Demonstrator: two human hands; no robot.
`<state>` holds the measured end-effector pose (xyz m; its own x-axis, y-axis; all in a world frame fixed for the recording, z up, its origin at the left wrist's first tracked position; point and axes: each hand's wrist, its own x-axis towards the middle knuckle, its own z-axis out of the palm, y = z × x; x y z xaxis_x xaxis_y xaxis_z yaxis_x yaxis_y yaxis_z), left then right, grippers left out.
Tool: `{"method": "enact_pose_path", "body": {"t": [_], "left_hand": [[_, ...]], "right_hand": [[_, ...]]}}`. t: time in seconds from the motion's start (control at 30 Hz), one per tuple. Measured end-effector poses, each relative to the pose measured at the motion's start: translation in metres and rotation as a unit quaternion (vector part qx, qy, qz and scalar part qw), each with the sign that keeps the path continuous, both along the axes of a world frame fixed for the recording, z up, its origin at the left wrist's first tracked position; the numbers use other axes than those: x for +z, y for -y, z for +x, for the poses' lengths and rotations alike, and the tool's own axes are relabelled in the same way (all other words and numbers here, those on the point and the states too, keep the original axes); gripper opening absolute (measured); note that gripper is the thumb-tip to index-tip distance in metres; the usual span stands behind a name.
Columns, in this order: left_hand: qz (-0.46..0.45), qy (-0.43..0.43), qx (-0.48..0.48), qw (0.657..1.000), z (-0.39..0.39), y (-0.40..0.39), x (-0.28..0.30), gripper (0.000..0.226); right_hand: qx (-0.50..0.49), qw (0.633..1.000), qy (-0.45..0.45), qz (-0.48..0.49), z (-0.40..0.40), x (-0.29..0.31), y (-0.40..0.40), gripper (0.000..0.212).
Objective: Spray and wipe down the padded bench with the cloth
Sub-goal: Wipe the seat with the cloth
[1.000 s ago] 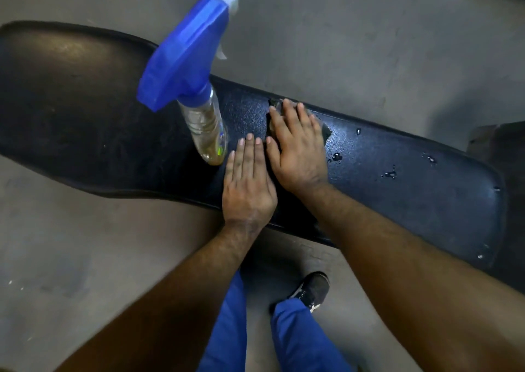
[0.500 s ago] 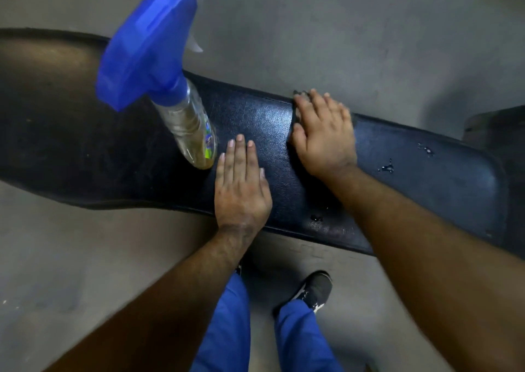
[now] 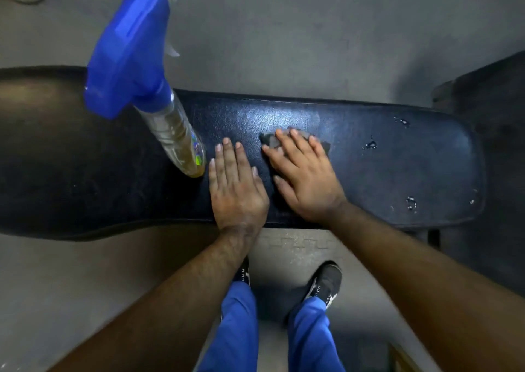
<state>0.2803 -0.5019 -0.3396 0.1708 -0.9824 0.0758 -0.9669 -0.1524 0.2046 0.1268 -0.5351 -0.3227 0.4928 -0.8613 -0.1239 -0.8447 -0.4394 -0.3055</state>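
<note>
- The right hand (image 3: 305, 178) lies flat, fingers (image 3: 287, 141) spread, pressing the cloth (image 3: 271, 141) on the padded bench (image 3: 369, 178).
- The left hand (image 3: 237, 189) braces flat, fingers together and holding nothing; spray bottle (image 3: 176, 135) stands at its 10 o'clock.
- Droplets (image 3: 370, 145) remain at the cloth's 3 o'clock: wipe there with even, overlapping strokes.

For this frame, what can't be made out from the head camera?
- Cloth: mostly covered by the right hand; its size and folding are hidden.
- Spray bottle: label too small and blurred to read; the nozzle tip is cut off by the top edge.
- Bench: its left end runs off the frame, and its legs are hidden under the pad.
- Left hand: its palm contact is hidden.
</note>
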Motion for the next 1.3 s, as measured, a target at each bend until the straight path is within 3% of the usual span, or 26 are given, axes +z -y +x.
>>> {"method": "enact_pose_path", "body": {"t": [0.03, 0.07, 0.17, 0.2, 0.3, 0.37, 0.43, 0.5, 0.53, 0.6, 0.67, 0.7, 0.77, 0.83, 0.87, 0.93, 1.0, 1.03, 1.07, 1.13, 1.17, 1.2, 1.27, 1.3], "left_hand": [[0.0, -0.002, 0.007, 1.0, 0.001, 0.001, 0.0, 0.054], [0.001, -0.002, 0.009, 1.0, 0.001, 0.001, 0.001, 0.054], [0.001, -0.007, -0.045, 0.999, 0.006, -0.002, 0.005, 0.057], [-0.001, -0.014, -0.057, 0.998, 0.007, 0.0, 0.005, 0.058], [-0.012, -0.058, -0.08, 0.995, 0.012, 0.007, 0.006, 0.054], [-0.006, -0.083, -0.087, 0.993, 0.016, 0.005, 0.008, 0.054], [-0.004, -0.093, -0.102, 0.99, 0.013, 0.004, 0.01, 0.053], [-0.005, -0.104, -0.117, 0.988, 0.01, 0.003, 0.011, 0.053], [-0.007, -0.109, -0.123, 0.986, 0.007, 0.003, 0.012, 0.053], [-0.008, -0.122, -0.13, 0.984, 0.0, 0.006, 0.011, 0.052], [-0.006, -0.139, -0.132, 0.981, -0.008, 0.007, 0.01, 0.051], [-0.008, -0.146, -0.139, 0.98, -0.012, 0.009, 0.009, 0.05], [-0.017, -0.157, -0.159, 0.975, -0.02, 0.015, 0.009, 0.049], [-0.018, -0.155, -0.186, 0.97, -0.026, 0.022, 0.009, 0.048], [-0.019, -0.157, -0.194, 0.968, -0.031, 0.028, 0.009, 0.047], [-0.014, -0.191, -0.176, 0.966, -0.039, 0.042, 0.01, 0.045], [-0.012, -0.222, -0.151, 0.963, -0.045, 0.055, 0.007, 0.043], [-0.014, -0.215, -0.151, 0.965, -0.05, 0.058, 0.005, 0.043], [-0.017, -0.191, -0.156, 0.969, -0.053, 0.06, 0.001, 0.043], [-0.02, -0.122, -0.168, 0.978, -0.057, 0.058, -0.005, 0.045], [-0.019, -0.097, -0.174, 0.98, -0.058, 0.057, -0.006, 0.047], [-0.017, -0.079, -0.18, 0.98, -0.058, 0.057, -0.005, 0.049], [-0.009, -0.059, -0.184, 0.981, -0.058, 0.059, -0.005, 0.05], [-0.011, -0.051, -0.183, 0.982, -0.058, 0.058, -0.005, 0.05]], "right_hand": [[0.04, 0.999, -0.003, -0.009, -0.016, -0.001, 0.007, 0.061], [0.011, 1.0, -0.011, -0.014, -0.026, -0.002, 0.023, 0.061], [-0.295, 0.955, -0.022, -0.01, -0.004, 0.0, 0.037, 0.064], [-0.293, 0.956, -0.019, -0.015, 0.012, -0.001, 0.022, 0.065], [-0.045, 0.999, -0.008, -0.016, 0.009, -0.002, -0.056, 0.062], [-0.007, 0.999, -0.027, -0.025, -0.031, -0.004, -0.06, 0.062], [-0.183, 0.982, -0.044, -0.028, -0.044, -0.007, -0.043, 0.063], [-0.344, 0.938, -0.037, -0.029, -0.014, -0.007, -0.045, 0.064], [-0.34, 0.939, -0.028, -0.037, 0.008, -0.006, -0.058, 0.064], [-0.19, 0.981, -0.009, -0.03, 0.021, -0.006, -0.094, 0.062], [-0.037, 0.998, -0.012, -0.042, -0.018, -0.01, -0.097, 0.06], [-0.03, 0.998, -0.03, -0.053, -0.039, -0.012, -0.085, 0.059], [-0.195, 0.979, -0.045, -0.045, -0.059, -0.012, -0.055, 0.06], [-0.372, 0.927, -0.027, -0.041, -0.038, -0.011, -0.051, 0.062], [-0.365, 0.93, -0.016, -0.045, -0.021, -0.009, -0.062, 0.062], [-0.179, 0.984, 0.011, -0.023, -0.015, -0.006, -0.094, 0.062], [-0.012, 1.0, 0.018, -0.02, -0.056, -0.006, -0.094, 0.062], [-0.023, 0.999, 0.014, -0.024, -0.073, -0.007, -0.081, 0.061], [-0.097, 0.995, 0.006, -0.026, -0.084, -0.011, -0.064, 0.06], [-0.328, 0.944, 0.005, -0.017, -0.073, -0.011, -0.035, 0.06], [-0.358, 0.933, 0.001, -0.021, -0.057, -0.009, -0.029, 0.06], [-0.315, 0.949, 0.008, -0.018, -0.048, -0.005, -0.028, 0.059], [-0.085, 0.996, 0.006, 0.002, -0.065, -0.002, -0.03, 0.057], [0.002, 1.0, -0.004, -0.004, -0.087, -0.002, -0.019, 0.057]]}}
